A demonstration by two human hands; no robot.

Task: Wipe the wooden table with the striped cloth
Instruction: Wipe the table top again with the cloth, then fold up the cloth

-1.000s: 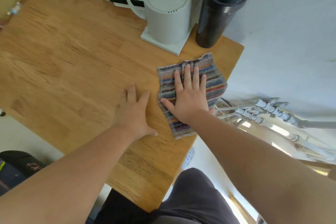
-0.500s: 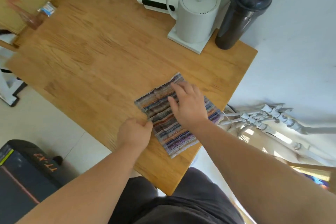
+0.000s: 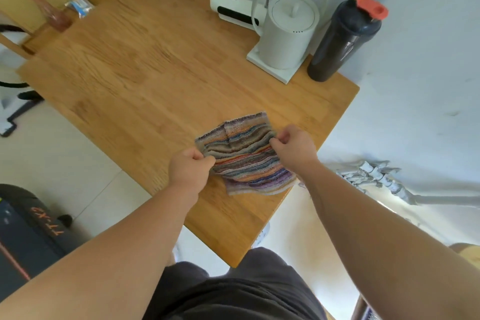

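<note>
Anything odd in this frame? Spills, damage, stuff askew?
No spill or damage. Only the striped cloth is rumpled, pinched by the left hand and right hand near the right edge of the wooden table. White kettle and black bottle stand upright.

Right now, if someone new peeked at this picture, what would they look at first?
Probably the rumpled, many-coloured striped cloth, near the right edge of the light wooden table, pinched by the left hand on one side and the right hand on the other. Next, at the table's far right corner by the wall, the white round kettle on its square base and the tall black bottle with an orange-red lid beside it.
</note>
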